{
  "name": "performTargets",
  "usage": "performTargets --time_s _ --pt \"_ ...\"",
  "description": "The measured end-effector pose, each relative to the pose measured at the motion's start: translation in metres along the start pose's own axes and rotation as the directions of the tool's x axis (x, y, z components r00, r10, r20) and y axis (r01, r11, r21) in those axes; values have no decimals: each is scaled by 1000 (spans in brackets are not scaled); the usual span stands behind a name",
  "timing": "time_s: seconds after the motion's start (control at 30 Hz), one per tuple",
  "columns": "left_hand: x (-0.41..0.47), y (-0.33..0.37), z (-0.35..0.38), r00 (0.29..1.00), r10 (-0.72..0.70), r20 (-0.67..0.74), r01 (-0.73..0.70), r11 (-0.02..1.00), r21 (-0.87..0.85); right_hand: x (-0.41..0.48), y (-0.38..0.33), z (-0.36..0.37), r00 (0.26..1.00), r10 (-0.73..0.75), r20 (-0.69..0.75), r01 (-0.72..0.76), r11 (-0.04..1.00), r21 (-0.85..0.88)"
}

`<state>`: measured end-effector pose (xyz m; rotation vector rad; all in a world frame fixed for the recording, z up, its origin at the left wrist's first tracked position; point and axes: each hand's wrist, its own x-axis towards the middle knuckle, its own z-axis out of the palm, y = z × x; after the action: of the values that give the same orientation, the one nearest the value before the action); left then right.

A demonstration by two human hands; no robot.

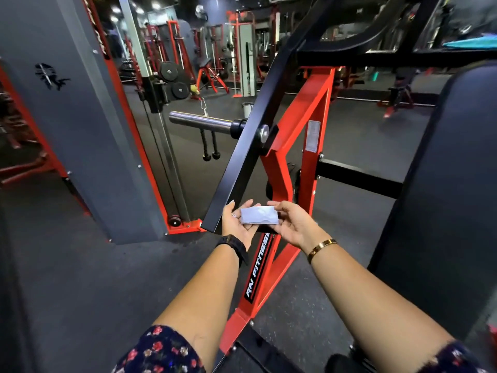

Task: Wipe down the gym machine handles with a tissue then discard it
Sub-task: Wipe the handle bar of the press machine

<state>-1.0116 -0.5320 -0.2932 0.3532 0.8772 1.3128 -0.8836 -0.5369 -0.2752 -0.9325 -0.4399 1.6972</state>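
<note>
A folded white tissue [259, 215] lies between my two hands, in front of the red frame [295, 146] of the gym machine. My left hand [238, 220] is palm up under the tissue's left end, with its fingers lightly curled round it. My right hand [294, 223] pinches the tissue's right edge between thumb and fingers. A black square arm [255, 135] of the machine slants down to just left of my left hand. No handle grip of the machine shows plainly in the head view.
A chrome weight sleeve [200, 121] sticks out leftward from the black arm. A grey and red cable tower [80, 125] stands on the left. The black back pad [451, 184] fills the right side. Dark rubber floor [80, 278] lies below, more machines stand behind.
</note>
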Motion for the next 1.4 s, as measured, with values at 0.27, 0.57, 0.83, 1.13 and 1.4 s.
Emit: performTargets --time_s 0.27,0.57,0.83,1.13,1.4 --pt "36 17 -5 993 -98 67 93 994 64 24 6 9 990 -130 -60 120 982 -147" --pt "74 50 -21 946 -248 208 212 960 183 50 34 40 933 -272 -236 251 961 -113" --pt "85 61 -43 947 -188 261 62 904 423 52 53 59 891 -251 -378 254 966 -43" --pt "113 48 -97 501 -255 827 -725 -646 240 47 54 57 869 -239 -433 317 941 116" --pt "132 33 -109 468 -178 866 -629 -755 185 61 80 36 606 -795 -26 207 189 -960"
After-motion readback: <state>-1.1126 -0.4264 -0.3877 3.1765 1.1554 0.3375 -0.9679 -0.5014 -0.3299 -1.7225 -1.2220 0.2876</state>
